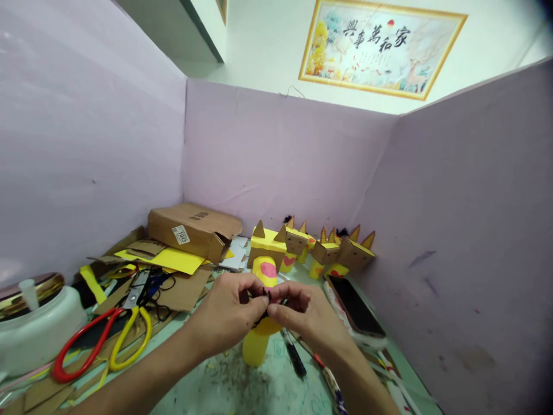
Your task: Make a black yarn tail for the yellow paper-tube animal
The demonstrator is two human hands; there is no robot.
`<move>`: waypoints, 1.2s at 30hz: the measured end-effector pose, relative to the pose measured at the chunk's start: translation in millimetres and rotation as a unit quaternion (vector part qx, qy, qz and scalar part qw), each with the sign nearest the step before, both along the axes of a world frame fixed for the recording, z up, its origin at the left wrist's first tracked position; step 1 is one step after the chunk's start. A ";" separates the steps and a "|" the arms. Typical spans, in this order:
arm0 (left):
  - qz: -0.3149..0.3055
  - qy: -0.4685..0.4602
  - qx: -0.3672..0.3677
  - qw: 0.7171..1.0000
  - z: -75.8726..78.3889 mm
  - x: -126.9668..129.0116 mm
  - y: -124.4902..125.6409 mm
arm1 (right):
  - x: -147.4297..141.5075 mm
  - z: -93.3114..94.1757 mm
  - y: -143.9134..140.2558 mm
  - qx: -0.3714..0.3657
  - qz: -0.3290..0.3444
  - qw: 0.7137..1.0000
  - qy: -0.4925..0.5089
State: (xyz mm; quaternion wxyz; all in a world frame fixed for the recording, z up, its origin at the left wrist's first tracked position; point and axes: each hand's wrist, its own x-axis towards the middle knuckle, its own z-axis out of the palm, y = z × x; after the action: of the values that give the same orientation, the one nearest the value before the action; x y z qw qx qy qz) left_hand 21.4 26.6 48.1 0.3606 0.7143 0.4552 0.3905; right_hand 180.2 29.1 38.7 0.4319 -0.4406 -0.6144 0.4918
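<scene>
Grip: the left hand [227,314] and the right hand [302,311] meet fingertip to fingertip and pinch a small black fuzzy bit [264,300] between them.
Just behind the grip: a yellow paper tube animal with a cardboard box head and a pink spot [265,271] stands on the green table [242,386].
Further back: more small yellow and cardboard animals [328,251] stand in a row by the purple wall.
Right of the grip: a black phone [355,311] lies flat.
Under the right hand: a black pen [295,357].
Left of the grip: scissors with red and yellow handles [108,337] lie on cardboard scraps.
</scene>
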 end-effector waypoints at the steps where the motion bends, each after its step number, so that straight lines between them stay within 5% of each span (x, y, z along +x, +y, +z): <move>1: -0.004 -0.012 0.003 1.000 1.1 -0.4 0.1 | -1.0 -0.2 -0.3 -0.003 0.000 1.000 0.010; 4: 0.007 0.000 0.013 1.000 9.3 -5.8 -1.3 | -3.0 -0.5 -0.9 -0.014 -0.026 0.999 0.017; 10: -0.006 0.196 -0.029 0.980 24.0 -15.2 -14.1 | -2.1 -0.5 0.0 -0.066 -0.021 0.997 0.043; 18: -0.003 0.035 0.003 0.999 -4.4 1.7 -2.5 | -0.4 2.4 -1.4 -0.065 -0.021 0.997 0.028; 36: 0.005 -0.006 0.010 1.000 -5.4 2.0 1.2 | -1.2 1.1 0.9 -0.037 -0.050 0.998 0.005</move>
State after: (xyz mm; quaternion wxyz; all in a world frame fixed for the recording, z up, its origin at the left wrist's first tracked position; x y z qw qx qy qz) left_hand 23.4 27.8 42.7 0.3544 0.7131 0.4530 0.4008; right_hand 178.9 30.0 39.8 0.4428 -0.4842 -0.5702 0.4944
